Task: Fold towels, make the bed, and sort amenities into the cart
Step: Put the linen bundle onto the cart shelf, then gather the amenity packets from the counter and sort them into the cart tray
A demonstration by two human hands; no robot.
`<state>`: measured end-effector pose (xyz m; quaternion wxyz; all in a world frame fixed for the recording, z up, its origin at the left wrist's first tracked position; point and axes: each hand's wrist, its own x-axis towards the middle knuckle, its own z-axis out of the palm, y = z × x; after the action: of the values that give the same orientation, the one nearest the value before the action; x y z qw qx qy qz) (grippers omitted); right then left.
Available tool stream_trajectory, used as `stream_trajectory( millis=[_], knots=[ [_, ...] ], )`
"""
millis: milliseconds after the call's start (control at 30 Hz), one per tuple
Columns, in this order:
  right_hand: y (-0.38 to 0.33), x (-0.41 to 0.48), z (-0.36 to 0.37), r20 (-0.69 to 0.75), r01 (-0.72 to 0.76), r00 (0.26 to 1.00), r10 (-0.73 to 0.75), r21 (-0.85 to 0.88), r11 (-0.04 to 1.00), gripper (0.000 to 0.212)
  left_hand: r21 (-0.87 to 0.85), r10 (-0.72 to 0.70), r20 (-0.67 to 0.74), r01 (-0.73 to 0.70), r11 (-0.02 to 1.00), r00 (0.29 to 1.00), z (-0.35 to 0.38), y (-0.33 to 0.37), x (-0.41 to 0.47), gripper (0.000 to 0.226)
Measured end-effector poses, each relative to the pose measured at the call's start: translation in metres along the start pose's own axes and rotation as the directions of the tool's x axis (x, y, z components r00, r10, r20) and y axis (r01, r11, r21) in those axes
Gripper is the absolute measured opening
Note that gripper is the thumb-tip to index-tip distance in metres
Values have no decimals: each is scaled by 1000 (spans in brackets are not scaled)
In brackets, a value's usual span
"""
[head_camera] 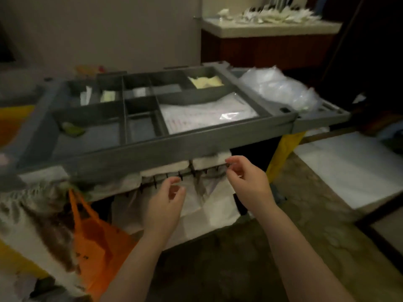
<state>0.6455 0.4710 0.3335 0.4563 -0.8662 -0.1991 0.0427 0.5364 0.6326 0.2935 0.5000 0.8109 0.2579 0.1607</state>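
While our left hand [168, 200] and right hand [245, 178] hang empty before the cart [152, 149], sorting seems barely begun.

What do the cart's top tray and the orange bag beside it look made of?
Top tray: likely matte grey moulded plastic, judging by its thick uniform dividers. Orange bag: soft thin plastic or non-woven fabric; it creases, but blur leaves it open.
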Motion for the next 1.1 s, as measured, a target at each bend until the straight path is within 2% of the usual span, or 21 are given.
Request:
stream_trajectory(
  millis=[167,267,400,567,700,833,967,1100],
  knots=[
    [-33,15,-54,-142,4,990,2,39,999,26,-38,136,108,-132,990,985,4,53,26,18],
    [-17,19,-70,-204,-46,978,51,30,998,24,-76,185,181,-174,982,966,31,67,37,16],
    [34,12,-101,-260,-180,947,187,52,982,24,-104,199,342,-173,979,918,90,87,45,18],
    [125,-5,-173,-436,-349,818,375,142,926,21,-100,311,505,-303,948,805,190,141,62,16],
    [201,-11,-223,-478,-456,714,512,238,858,24,-107,388,579,-405,908,717,291,186,66,13],
    [273,12,-295,-493,-533,642,588,264,804,26,-100,364,645,-398,912,672,403,230,75,17],
    [311,50,-375,-525,-534,667,528,158,831,22,-52,286,672,-342,938,683,491,262,91,22],
    [332,104,-436,-491,-462,705,512,231,856,17,29,218,654,-312,950,725,548,280,123,24]
  ],
)
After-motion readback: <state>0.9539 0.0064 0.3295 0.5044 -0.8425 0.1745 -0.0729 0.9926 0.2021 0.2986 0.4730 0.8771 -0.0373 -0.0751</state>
